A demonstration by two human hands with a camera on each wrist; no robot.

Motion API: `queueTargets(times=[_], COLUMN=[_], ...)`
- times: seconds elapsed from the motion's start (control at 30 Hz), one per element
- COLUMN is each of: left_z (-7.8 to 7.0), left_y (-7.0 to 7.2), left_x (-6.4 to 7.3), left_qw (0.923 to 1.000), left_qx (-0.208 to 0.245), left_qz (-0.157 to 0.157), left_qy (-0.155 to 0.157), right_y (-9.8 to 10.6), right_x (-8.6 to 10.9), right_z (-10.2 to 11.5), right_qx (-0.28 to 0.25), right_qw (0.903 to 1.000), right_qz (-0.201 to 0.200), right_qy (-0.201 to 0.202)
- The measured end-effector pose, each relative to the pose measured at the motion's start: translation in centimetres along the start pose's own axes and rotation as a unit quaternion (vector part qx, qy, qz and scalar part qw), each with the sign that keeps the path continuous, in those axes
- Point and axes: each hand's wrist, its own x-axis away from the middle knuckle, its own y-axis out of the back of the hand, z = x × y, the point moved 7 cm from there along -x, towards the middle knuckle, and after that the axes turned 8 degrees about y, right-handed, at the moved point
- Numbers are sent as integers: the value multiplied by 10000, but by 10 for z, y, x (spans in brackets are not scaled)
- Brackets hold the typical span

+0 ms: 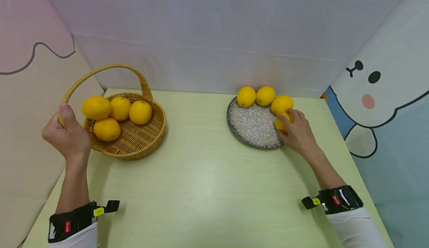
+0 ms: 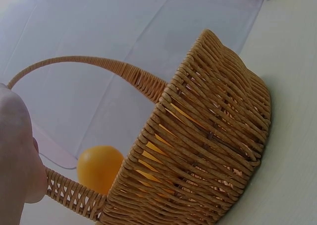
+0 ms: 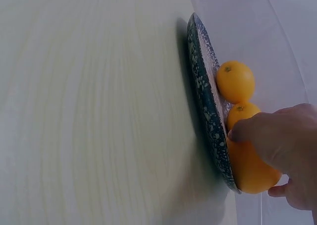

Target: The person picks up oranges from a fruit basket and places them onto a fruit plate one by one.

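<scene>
My left hand (image 1: 68,134) grips the left side of the arched handle (image 1: 110,66) of a woven wicker basket (image 1: 144,150). Several oranges (image 1: 96,107) are heaped toward the basket's left and back; the left wrist view shows one orange (image 2: 99,168) above the rim. On the right, my right hand (image 1: 298,132) pinches an orange (image 1: 280,123) between thumb and fingers, at the right rim of a round speckled plate (image 1: 253,125). Part of this fruit is hidden by the fingers. Three more oranges (image 1: 266,95) line the plate's back and right edge.
Both stand on a pale wooden table (image 1: 197,173), basket left and plate right. A white cloth wall (image 1: 194,69) rises behind the back edge, and printed panels (image 1: 395,147) flank the sides. Each wrist wears a black strap (image 1: 342,199) with a small camera.
</scene>
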Motion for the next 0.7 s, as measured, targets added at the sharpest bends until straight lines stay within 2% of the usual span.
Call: queueTargets(times=[0.4,0.7], left_z=[0,2], left_y=[1,0], left_x=[0,-1], left_qw=[10000,10000], left_qx=[-26,40], left_qz=[-22,6], left_qy=[7,-17], right_y=[2,19], right_x=[1,-4], right_z=[0,-3], right_qx=[164,-29], right_qw=[9998,9973], right_qz=[66,519], right_qy=[47,-511])
